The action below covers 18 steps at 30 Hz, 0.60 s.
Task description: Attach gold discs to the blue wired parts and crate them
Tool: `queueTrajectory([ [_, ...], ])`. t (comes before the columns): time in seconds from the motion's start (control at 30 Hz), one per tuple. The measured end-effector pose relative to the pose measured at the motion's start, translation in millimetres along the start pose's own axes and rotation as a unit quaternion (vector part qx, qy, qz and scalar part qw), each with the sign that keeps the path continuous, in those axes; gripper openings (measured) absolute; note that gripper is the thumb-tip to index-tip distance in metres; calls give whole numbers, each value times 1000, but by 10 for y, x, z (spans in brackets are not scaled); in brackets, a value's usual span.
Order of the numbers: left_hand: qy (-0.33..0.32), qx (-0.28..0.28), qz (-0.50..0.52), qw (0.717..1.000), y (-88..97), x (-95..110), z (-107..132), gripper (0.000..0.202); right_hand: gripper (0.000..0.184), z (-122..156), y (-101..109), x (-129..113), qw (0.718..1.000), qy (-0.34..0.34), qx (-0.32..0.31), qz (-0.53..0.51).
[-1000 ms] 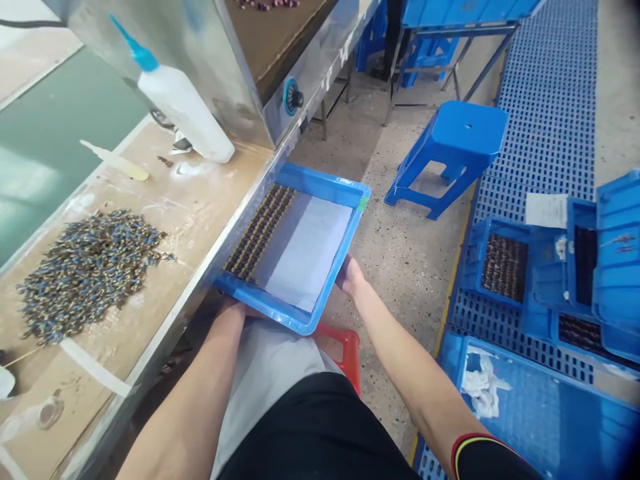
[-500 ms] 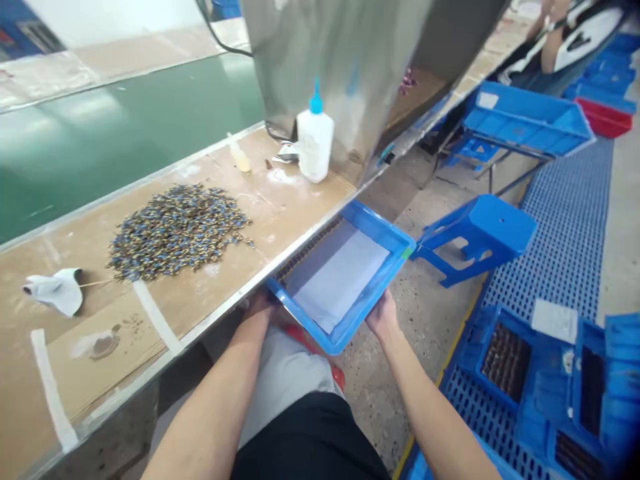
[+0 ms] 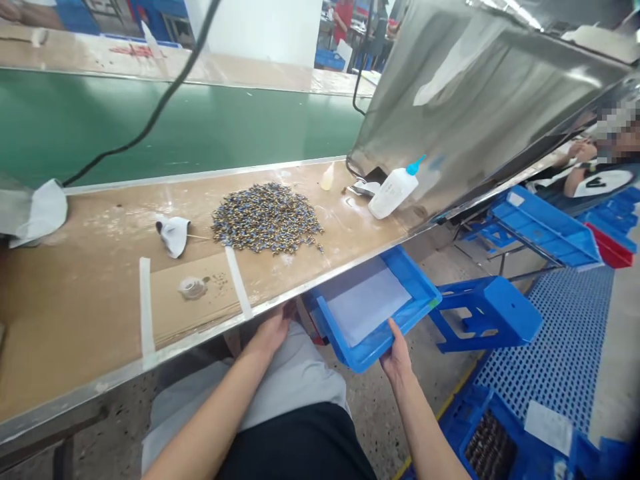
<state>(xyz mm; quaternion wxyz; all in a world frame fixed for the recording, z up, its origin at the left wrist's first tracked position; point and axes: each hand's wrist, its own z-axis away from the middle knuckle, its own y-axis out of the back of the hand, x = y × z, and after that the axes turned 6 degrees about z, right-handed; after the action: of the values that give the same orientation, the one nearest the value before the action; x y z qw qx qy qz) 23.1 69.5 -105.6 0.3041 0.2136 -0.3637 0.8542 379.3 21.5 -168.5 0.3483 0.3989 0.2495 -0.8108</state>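
A blue plastic tray [image 3: 345, 350] with a pale sheet [image 3: 367, 300] in its bottom sticks out from beneath the workbench edge, tilted a little. My right hand [image 3: 397, 353] grips its near right side, thumb over the rim. My left hand [image 3: 274, 330] is at the bench's front edge, left of the tray and apart from its visible rim; its fingertips are hidden under the edge. On the bench lies a heap of small gold and blue metal pieces [image 3: 270, 219]. A white glue bottle [image 3: 393, 193] with a blue nozzle leans at the heap's right.
A blue stool [image 3: 493, 313] stands right of the tray. A metal hood [image 3: 450, 100] rises over the bench, with a green belt [image 3: 225, 123] behind. Blue trays of dark pieces [image 3: 490, 443] lie at lower right. A co-worker [image 3: 595, 160] sits at far right.
My left hand has come off the tray's left corner and moved left. The tray has slid further under the bench, hiding its row of pieces. The camera view has shifted left and up.
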Motion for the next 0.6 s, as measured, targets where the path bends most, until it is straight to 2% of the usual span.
queueTrajectory([
  [0.1,11,13,44,999,491,154,535,27,50,-9,-33,56,1000,-6,12,22],
  [0.17,18,25,62,998,943,282,950,19,43,10,-58,50,999,-8,18,31],
  [0.23,16,50,74,996,1448,373,1319,27,35,35,-75,15,999,-11,23,41],
  [0.3,9,82,85,993,1933,402,1581,30,32,47,-81,-35,998,-13,29,52],
  [0.37,-1,114,95,989,2313,389,1734,26,31,47,-81,-86,997,-11,32,65],
  [0.4,-11,123,88,989,2441,382,1782,24,29,48,-83,-110,997,-9,32,72],
  [0.47,-47,132,68,988,2555,397,1853,24,30,74,-100,-149,996,-7,29,88],
  [0.53,-77,142,59,985,2508,468,1911,26,37,149,-129,-190,994,-8,25,107],
  [0.6,-92,154,61,982,2371,581,1969,29,43,271,-145,-256,992,-7,22,124],
])
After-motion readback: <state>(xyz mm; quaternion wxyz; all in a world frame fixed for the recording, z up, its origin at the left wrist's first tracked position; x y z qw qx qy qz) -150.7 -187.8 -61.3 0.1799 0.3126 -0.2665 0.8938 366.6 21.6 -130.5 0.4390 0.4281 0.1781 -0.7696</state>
